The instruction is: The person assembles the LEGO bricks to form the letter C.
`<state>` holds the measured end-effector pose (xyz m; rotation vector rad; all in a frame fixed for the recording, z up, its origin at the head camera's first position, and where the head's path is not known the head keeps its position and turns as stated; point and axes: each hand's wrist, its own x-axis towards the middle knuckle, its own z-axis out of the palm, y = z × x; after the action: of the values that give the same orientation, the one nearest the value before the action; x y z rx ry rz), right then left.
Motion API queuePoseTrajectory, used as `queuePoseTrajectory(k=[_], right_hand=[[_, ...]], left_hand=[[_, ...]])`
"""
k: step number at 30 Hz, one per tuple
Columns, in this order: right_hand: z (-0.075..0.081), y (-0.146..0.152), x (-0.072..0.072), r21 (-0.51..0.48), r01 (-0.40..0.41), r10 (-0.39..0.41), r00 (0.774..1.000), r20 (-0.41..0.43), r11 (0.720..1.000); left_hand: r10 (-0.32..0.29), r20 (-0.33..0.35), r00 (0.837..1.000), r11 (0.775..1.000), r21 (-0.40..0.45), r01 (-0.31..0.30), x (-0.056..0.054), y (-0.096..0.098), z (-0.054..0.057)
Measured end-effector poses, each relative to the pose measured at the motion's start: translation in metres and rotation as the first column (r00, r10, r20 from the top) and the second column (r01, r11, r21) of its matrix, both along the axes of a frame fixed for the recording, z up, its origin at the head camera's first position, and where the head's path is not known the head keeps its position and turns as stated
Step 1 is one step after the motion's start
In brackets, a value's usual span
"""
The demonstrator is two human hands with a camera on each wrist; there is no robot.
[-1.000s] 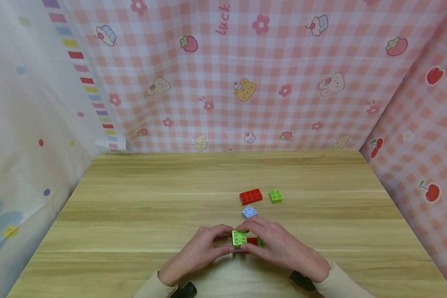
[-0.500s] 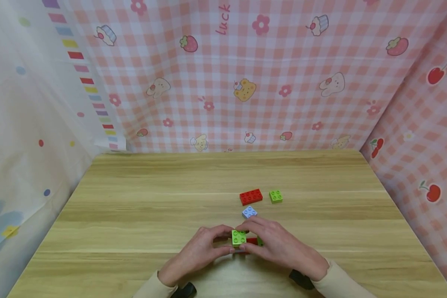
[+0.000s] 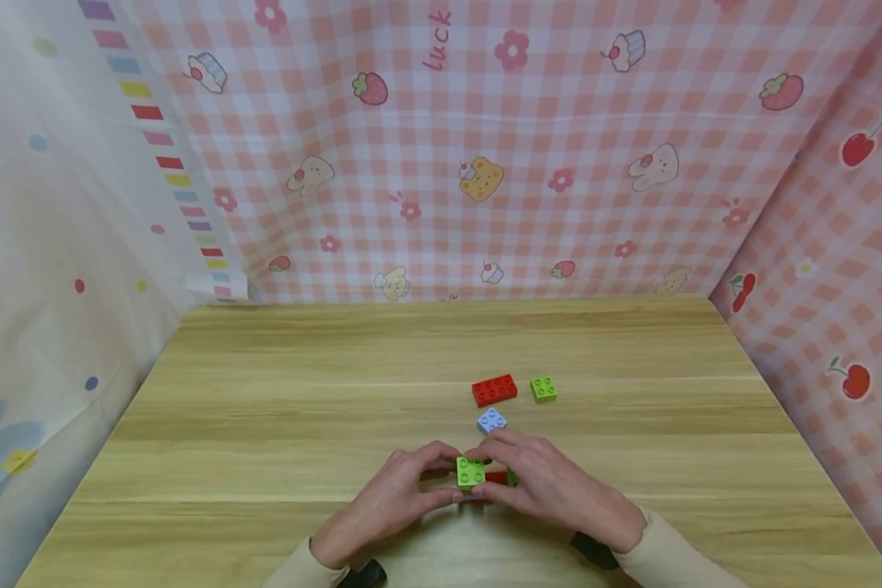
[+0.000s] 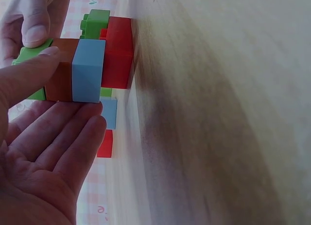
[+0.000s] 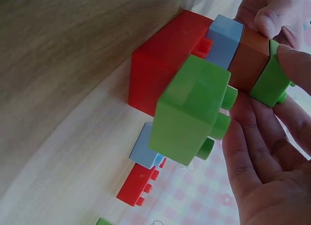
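Both hands meet at a stack of toy building bricks near the table's front. Its base is a long red brick [image 5: 160,64] on the table. On its left end rise a light blue brick [image 4: 88,72], an orange-brown brick [image 4: 63,79] and a top green brick [image 3: 470,473]. A second green brick [image 5: 187,111] sits on the red brick's right end. My left hand [image 3: 393,500] pinches the orange-brown brick between thumb and fingers. With thumb in front and fingers behind, my right hand [image 3: 547,487] pinches the top green brick, partly covering the stack in the head view.
Just beyond the right hand lies a loose light blue brick [image 3: 492,420]. Farther back are a loose red brick [image 3: 495,390] and a loose green brick [image 3: 544,389]. Patterned cloth [image 3: 441,163] hangs along the back and sides of the wooden table [image 3: 265,392].
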<state>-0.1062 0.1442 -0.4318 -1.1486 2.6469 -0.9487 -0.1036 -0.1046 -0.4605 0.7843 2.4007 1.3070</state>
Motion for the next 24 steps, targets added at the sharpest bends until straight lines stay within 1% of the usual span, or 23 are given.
queuePoseTrajectory(k=[7,12,15,20,24], right_hand=[[0.001,-0.001,0.003,0.016,0.011,-0.011,1.0,-0.011,1.0],[0.0,-0.002,0.006,0.019,0.028,-0.027,0.999,-0.039,0.999],[-0.001,-0.003,0.007,0.017,0.047,-0.046,0.997,-0.055,0.999],[0.001,-0.005,0.011,0.038,0.081,-0.078,0.994,-0.081,0.996],[0.006,-0.005,0.013,0.062,0.101,-0.097,0.993,-0.068,0.993]], left_hand=[[-0.012,-0.013,1.0,1.0,0.016,0.013,0.002,0.0,0.0],[-0.003,-0.007,1.0,1.0,0.003,0.003,0.002,0.0,0.0],[0.004,-0.016,1.0,1.0,0.004,-0.004,0.003,0.001,0.0],[0.008,-0.038,0.999,1.0,0.021,-0.007,0.005,0.0,0.001],[0.01,-0.053,0.999,0.999,0.052,-0.007,0.006,0.001,0.002]])
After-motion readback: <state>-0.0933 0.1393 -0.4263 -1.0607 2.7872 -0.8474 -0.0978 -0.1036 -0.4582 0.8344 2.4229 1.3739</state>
